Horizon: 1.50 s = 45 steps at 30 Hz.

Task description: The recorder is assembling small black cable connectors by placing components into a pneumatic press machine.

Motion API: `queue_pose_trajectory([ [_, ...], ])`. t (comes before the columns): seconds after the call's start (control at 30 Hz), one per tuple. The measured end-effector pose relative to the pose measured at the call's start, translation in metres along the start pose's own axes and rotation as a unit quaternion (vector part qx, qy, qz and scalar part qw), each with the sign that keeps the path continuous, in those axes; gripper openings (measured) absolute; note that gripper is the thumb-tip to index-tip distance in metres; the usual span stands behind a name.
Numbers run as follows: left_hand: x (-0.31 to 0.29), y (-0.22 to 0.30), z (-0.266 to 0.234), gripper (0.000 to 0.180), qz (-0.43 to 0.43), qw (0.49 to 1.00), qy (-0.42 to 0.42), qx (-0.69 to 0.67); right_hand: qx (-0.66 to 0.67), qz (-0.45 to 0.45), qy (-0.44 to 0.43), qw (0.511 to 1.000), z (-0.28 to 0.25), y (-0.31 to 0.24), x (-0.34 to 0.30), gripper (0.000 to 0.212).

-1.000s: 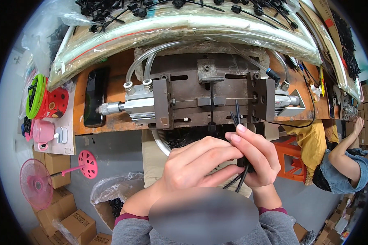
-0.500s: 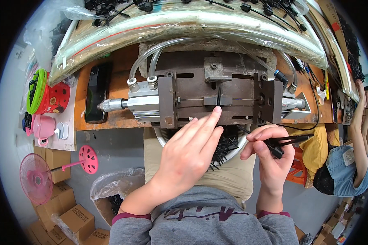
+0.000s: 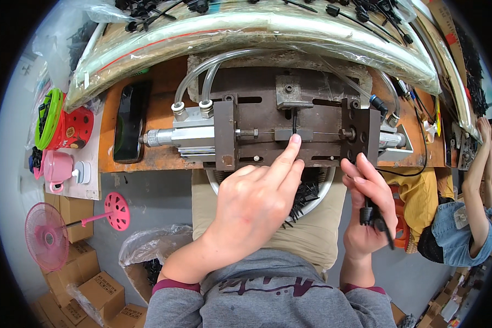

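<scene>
Head view shows the left hand (image 3: pixel 259 199) holding nothing, its index finger outstretched to the near end of a thin black rod (image 3: pixel 294 123), which lies across the metal fixture (image 3: pixel 325 147) along the front edge of the counter (image 3: pixel 161 109). The right hand (image 3: pixel 369 191), just in front of that edge, has its fingers curled around black plastic pieces (image 3: pixel 367 215).

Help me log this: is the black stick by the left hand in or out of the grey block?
In, it seems: the black stick crosses the grey block midway, left fingertip at its end; depth unclear.
</scene>
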<state>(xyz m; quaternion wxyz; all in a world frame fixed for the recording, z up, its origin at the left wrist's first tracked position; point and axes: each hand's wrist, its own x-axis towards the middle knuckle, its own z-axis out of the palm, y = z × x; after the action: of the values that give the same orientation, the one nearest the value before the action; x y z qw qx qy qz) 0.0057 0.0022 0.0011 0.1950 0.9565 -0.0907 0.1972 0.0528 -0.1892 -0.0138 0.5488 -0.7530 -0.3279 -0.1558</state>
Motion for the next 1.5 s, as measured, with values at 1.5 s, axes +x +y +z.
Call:
queue_pose_trajectory([
  [1.5,-0.019,0.012,-0.01,0.031,0.115,0.976,0.095,-0.16,0.301,0.289,-0.144,0.897,0.018,-0.027,0.005,0.04],
])
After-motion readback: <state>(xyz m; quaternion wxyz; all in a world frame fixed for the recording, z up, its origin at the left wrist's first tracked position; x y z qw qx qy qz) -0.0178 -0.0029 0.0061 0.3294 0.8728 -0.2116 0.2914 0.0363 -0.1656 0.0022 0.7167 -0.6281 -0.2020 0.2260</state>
